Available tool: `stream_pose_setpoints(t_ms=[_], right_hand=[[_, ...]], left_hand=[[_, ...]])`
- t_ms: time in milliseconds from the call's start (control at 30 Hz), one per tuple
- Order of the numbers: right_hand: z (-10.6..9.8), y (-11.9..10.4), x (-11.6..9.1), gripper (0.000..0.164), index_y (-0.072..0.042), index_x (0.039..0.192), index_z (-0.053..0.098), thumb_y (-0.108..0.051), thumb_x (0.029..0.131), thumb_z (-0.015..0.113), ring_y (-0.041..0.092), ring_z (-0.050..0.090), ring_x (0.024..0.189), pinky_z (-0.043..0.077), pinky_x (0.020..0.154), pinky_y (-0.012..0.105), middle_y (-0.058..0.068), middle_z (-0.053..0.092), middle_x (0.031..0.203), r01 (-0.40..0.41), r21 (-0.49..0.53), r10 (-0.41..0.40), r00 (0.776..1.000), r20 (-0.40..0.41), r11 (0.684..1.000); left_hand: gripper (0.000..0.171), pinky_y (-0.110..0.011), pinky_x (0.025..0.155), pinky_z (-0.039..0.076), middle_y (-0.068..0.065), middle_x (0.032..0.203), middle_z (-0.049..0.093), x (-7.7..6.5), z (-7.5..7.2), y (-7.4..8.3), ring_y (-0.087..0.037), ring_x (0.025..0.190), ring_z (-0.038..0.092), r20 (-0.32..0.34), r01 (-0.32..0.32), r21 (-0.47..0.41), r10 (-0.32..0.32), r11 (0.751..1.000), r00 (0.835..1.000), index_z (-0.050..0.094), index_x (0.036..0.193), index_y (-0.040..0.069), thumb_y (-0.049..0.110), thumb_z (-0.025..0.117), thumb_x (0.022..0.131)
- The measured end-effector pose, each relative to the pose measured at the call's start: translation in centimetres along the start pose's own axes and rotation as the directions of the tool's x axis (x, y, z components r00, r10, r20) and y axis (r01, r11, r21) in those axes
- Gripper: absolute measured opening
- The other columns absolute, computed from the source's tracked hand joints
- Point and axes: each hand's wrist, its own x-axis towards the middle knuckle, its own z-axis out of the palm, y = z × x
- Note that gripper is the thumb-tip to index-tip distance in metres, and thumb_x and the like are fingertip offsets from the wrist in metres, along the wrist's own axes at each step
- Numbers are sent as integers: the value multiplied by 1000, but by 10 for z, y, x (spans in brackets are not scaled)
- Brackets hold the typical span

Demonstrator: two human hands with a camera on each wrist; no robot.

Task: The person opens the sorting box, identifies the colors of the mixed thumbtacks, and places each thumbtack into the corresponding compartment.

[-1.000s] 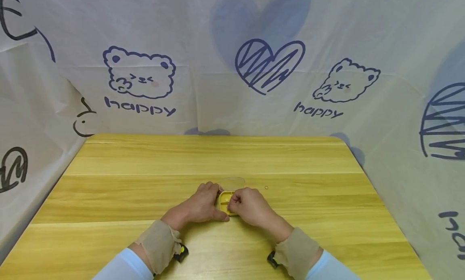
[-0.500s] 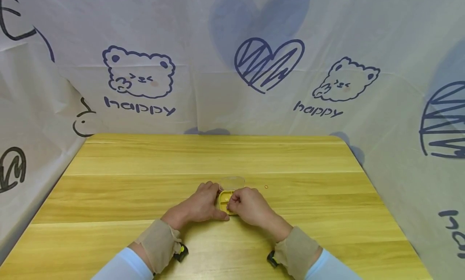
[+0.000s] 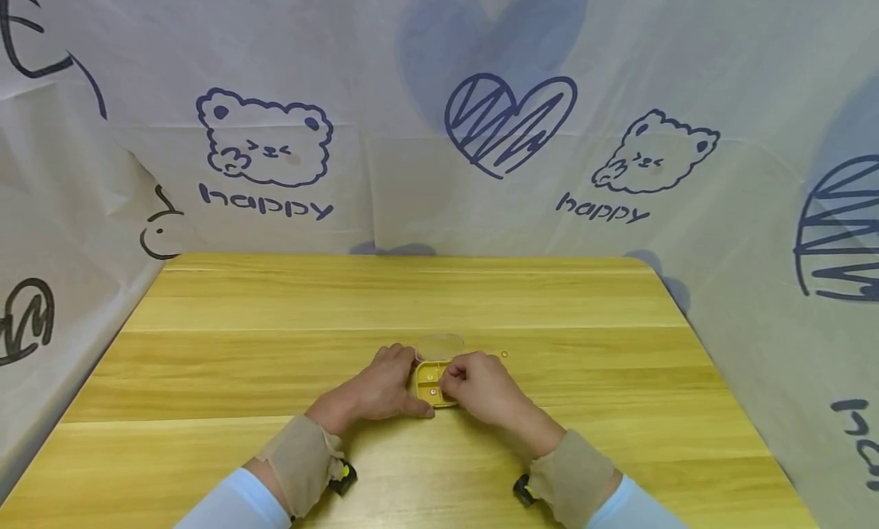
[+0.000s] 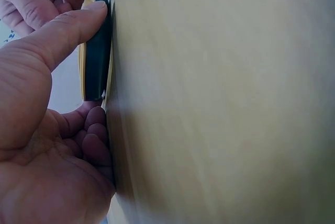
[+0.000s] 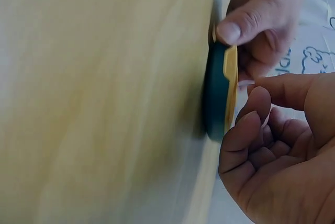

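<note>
A small pill box (image 3: 426, 401), yellow inside with a dark green outer shell (image 4: 97, 62), lies on the table with its clear lid (image 3: 439, 347) swung back. My left hand (image 3: 380, 388) grips its left side, the thumb pressing the near edge and the fingers behind. Over the right-hand compartments is my right hand (image 3: 481, 386), its thumb and fingertips close together at the box; whether they pinch anything is hidden. One tiny round piece (image 3: 433, 392) sits in the near left compartment, another small piece (image 3: 429, 377) in the far left one.
A tiny orange ring-like piece (image 3: 504, 354) lies on the wooden table (image 3: 288, 300) just right of the box. White cloth (image 3: 384, 178) with bear and heart drawings hangs behind the table and along both sides.
My right hand has shifted slightly right, off the near left compartment, and a tiny round piece now shows there. My left hand and the box have stayed put.
</note>
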Motion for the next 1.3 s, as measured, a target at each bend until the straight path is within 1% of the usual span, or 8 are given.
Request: stream_pose_setpoints(t_ms=[100,300,467,600,733,867,1000,1300], right_hand=[[-10,4,-2,18,-13,77,69,-18,92,60,12,49,55,41,51,27,-4,60,66,-30,16,30,999,-21,999],[-36,24,-4,14,-14,84,71,-20,92,61,15,51,57,43,55,31,-1,65,73,-106,34,110,987,-117,994],[-57,45,-4,17,-9,91,70,-20,94,57,19,52,57,42,52,32,7,68,78,-170,64,178,972,-152,983],[-66,56,-4,20,-7,93,69,-20,96,55,21,54,57,40,49,32,12,68,78,-204,67,212,963,-164,977],[-70,63,-2,19,-7,93,69,-20,95,55,20,54,56,42,50,32,11,67,73,-221,46,226,959,-174,974],[-71,68,-1,18,-8,92,69,-20,95,55,19,52,54,41,50,32,11,65,70,-234,39,238,958,-162,971],[-71,72,2,18,-8,91,69,-19,95,55,19,51,55,40,50,32,12,65,70,-240,44,244,958,-150,970],[-66,81,7,17,-11,87,70,-19,93,56,18,52,56,41,53,31,6,66,70,-258,5,257,957,-137,966]], left_hand=[[72,-39,82,40,-5,102,50,0,1,0,-23,94,41,0,1,2,-1,1000,1000,52,117,4,45,84,68],[73,-40,85,40,-4,102,50,0,1,0,-23,94,42,10,10,-4,-10,1000,1000,52,118,4,45,84,67],[72,-40,85,40,-4,102,50,0,2,0,-23,95,41,11,14,-8,-13,1000,1000,52,118,4,44,84,68],[71,-41,86,40,-5,103,50,-1,1,1,-24,96,41,10,14,-15,-14,1000,1000,52,118,4,43,84,68],[72,-41,86,40,-5,103,50,-1,1,1,-24,96,42,9,12,-18,-12,1000,1000,51,119,4,44,84,68],[74,-41,87,40,-5,103,50,0,1,0,-24,97,42,9,15,-19,-14,1000,1000,51,119,4,45,83,68],[73,-41,87,41,-4,103,49,0,1,0,-23,97,42,10,19,-16,-19,1000,1000,51,119,4,46,83,68],[74,-41,87,41,-5,104,50,0,1,0,-23,96,42,10,17,-16,-16,1000,1000,51,119,4,46,83,68]])
